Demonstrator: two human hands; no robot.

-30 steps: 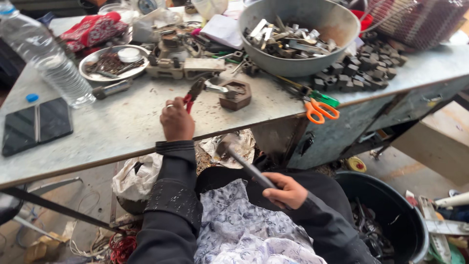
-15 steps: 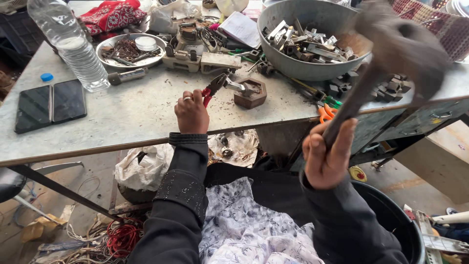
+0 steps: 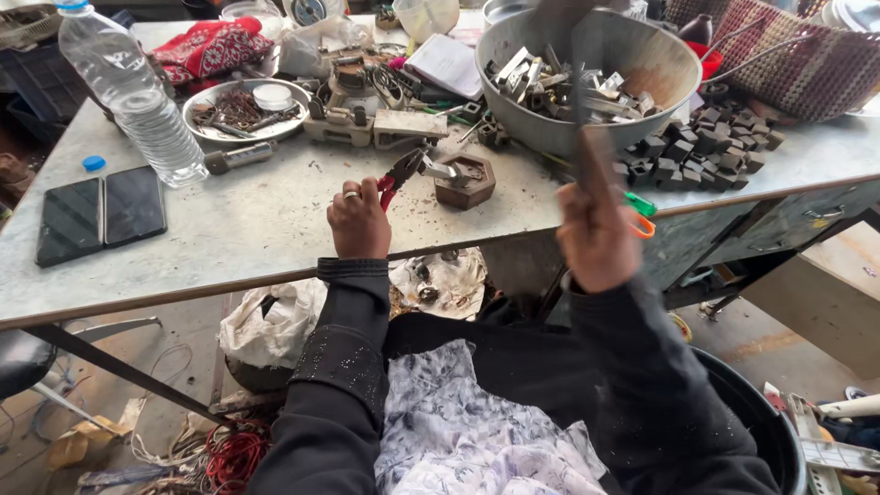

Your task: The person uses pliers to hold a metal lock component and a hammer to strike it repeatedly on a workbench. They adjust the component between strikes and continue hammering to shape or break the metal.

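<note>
A grey table [image 3: 229,229] holds many things. A big metal bowl [image 3: 642,82] full of metal bits sits at the back. Left of the bowl are a hexagon block [image 3: 466,181], red pliers [image 3: 400,176] and a small plate [image 3: 240,110]. Farther left stand a water bottle [image 3: 133,92], a blue cap [image 3: 93,163] and two dark phones [image 3: 101,214]. Right of the bowl lies a pile of dark blocks [image 3: 701,147]. Behind that pile sits a woven basket [image 3: 807,55].
</note>
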